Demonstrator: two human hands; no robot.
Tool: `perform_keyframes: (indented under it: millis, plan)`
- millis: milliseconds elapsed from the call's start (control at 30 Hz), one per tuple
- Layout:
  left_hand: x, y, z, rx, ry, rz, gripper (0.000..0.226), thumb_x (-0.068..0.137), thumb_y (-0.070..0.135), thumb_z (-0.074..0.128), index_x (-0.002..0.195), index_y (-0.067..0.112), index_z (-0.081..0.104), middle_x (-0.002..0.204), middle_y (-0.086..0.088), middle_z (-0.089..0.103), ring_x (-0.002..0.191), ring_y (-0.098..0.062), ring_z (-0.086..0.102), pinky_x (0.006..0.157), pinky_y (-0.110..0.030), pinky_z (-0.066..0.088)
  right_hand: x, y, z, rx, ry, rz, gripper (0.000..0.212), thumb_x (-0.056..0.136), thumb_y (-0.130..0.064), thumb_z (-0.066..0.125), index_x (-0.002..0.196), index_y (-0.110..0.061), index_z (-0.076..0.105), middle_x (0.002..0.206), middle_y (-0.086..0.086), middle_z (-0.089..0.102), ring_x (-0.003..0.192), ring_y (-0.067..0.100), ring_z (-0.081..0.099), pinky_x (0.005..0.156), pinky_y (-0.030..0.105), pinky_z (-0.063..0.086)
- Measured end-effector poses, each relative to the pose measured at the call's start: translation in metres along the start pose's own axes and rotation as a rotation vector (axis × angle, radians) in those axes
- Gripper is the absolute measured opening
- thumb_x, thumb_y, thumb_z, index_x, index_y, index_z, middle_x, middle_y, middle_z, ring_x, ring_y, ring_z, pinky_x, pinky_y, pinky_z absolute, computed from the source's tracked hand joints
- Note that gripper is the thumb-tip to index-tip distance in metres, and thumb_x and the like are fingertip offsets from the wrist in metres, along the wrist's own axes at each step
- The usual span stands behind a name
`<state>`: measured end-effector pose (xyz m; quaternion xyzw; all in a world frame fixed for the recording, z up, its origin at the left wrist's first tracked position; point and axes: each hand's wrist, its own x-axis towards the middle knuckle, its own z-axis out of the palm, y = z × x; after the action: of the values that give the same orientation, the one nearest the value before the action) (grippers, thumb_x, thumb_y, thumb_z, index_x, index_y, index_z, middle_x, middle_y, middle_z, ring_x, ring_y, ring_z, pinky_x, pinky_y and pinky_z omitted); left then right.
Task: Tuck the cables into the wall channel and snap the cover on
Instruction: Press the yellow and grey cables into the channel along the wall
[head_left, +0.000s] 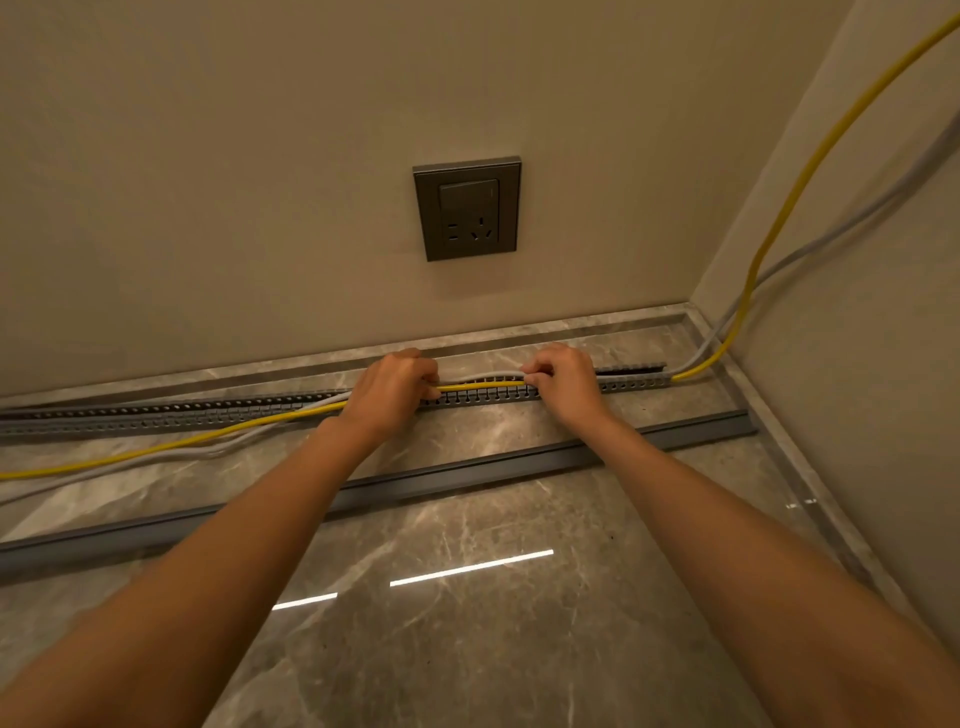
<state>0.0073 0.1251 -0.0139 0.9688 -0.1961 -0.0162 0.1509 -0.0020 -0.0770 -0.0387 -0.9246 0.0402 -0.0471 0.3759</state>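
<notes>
Cables, one yellow cable (480, 385) and one grey cable (485, 375), ran along the slotted wall channel (631, 383) at the far edge of the marble floor (467, 649). Both the left hand (390, 392) and the right hand (563, 382) pinched the yellow cable over the channel. Nearer lay the grey cover (571, 454), loose. A wall socket (467, 209) sat above.

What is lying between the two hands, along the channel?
In the head view, between the left hand and right hand, the yellow cable and grey cable arch over the slotted channel.
</notes>
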Motion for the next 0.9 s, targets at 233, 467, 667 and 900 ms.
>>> perform_keyframes:
  millis: [233,467,667,900]
  plan:
    - [0.002,0.007,-0.001,0.164,-0.020,0.067,0.025,0.093,0.015,0.053,0.105,0.002,0.070,0.104,-0.017,0.061,0.095,-0.033,0.059,0.074,-0.037,0.048,-0.002,0.004,-0.007,-0.017,-0.033,-0.038,0.021,0.088,-0.001,0.059,0.105,0.001,0.071,0.107,0.020,0.067,0.102,0.029,0.059,0.084,0.021,0.037]
    - [0.002,0.021,0.003,0.284,-0.036,0.112,0.021,0.094,0.010,0.047,0.106,0.003,0.062,0.109,-0.016,0.059,0.094,-0.035,0.059,0.069,-0.039,0.043,-0.006,0.008,-0.014,-0.211,-0.175,-0.152,0.031,0.090,-0.011,0.060,0.119,-0.004,0.064,0.113,0.016,0.062,0.109,0.029,0.054,0.094,0.029,0.039]
    - [0.007,0.026,-0.001,0.125,-0.074,0.066,0.012,0.084,-0.002,0.055,0.093,0.001,0.062,0.110,-0.016,0.058,0.099,-0.034,0.055,0.076,-0.040,0.046,-0.019,0.001,-0.011,-0.437,-0.152,-0.266,0.029,0.094,0.001,0.044,0.119,0.001,0.059,0.119,0.020,0.052,0.112,0.034,0.047,0.095,0.040,0.043]
    - [0.017,0.026,-0.009,0.114,-0.179,0.110,0.030,0.084,-0.002,0.053,0.065,0.017,0.041,0.102,-0.017,0.062,0.092,-0.033,0.056,0.069,-0.039,0.042,-0.025,0.002,-0.007,-0.525,-0.049,-0.311,0.029,0.053,0.008,0.085,0.078,-0.001,0.074,0.076,0.015,0.067,0.050,0.030,0.065,0.042,0.027,0.053]
